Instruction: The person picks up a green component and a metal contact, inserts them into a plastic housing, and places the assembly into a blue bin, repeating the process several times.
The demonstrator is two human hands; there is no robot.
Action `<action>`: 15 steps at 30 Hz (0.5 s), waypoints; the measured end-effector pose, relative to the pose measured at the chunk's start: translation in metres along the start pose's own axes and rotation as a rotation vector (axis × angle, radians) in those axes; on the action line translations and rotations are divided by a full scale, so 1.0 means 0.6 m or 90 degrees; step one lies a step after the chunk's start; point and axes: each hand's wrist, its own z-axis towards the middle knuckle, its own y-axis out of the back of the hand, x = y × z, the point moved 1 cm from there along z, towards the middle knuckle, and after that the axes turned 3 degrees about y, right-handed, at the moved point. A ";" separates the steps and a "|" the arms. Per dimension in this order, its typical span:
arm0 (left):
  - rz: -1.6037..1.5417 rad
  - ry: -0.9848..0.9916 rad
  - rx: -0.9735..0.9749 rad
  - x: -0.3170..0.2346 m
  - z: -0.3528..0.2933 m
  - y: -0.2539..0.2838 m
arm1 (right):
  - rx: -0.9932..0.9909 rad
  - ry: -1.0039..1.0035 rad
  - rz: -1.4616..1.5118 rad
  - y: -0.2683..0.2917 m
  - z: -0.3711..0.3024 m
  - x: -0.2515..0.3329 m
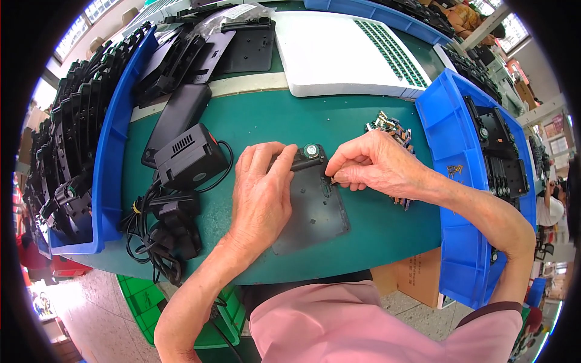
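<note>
A flat black plastic panel (311, 212) lies on the green tabletop in front of me, its thicker end away from me. A round green-and-white piece (311, 150) sits on that end. My left hand (260, 187) grips the panel along its left side, fingers bent over the far left corner. At the panel's right edge, my right hand (378, 164) is closed in a pinch, thumb and forefinger together. Something tiny and brownish shows at those fingertips, too small to name. Just beyond the right hand is a pile of small electronic parts (384, 124), partly hidden by the wrist.
Blue bins (112, 163) (439, 115) of black parts flank the table. A white foam tray (327, 54) with rows of small green parts lies at the back. Left of my hands are a black boxy device (190, 158) and tangled cables (145, 227). Small brass-coloured pieces (454, 170) lie in the right bin.
</note>
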 end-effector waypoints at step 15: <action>-0.007 -0.007 -0.012 0.002 0.000 -0.003 | -0.008 0.169 -0.196 -0.014 -0.017 0.005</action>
